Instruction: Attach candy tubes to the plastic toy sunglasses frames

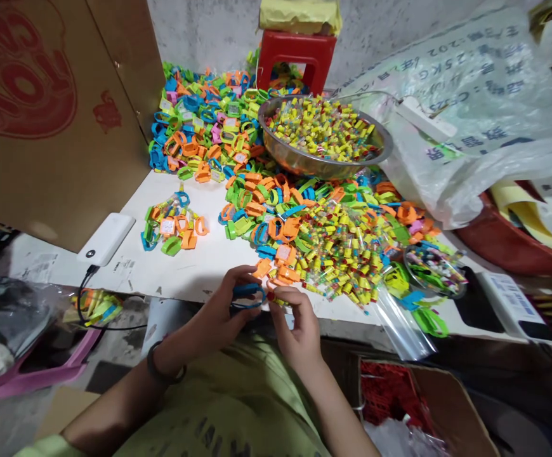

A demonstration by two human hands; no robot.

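At the front edge of the white table, my left hand [219, 317] is closed around a blue plastic toy watch [247, 291]. Close beside it, my right hand [301, 327] pinches a small tube with a red end [271, 296], partly hidden by the fingers. The tube's end points toward the watch; I cannot tell whether they touch. Beyond my hands lies a heap of orange, green and blue toy watches [257, 190]. To its right spreads a pile of small yellow-capped tubes [342, 254]. A small separate group of watches [176, 225] sits on the left.
A metal bowl [326, 166] full of yellow-capped tubes stands behind, before a red stool [295, 47]. On the left are a cardboard box [57, 127] and a white power bank [107, 239]. A clear plastic bag [402, 324] overhangs the front edge; a black phone [478, 301] lies right.
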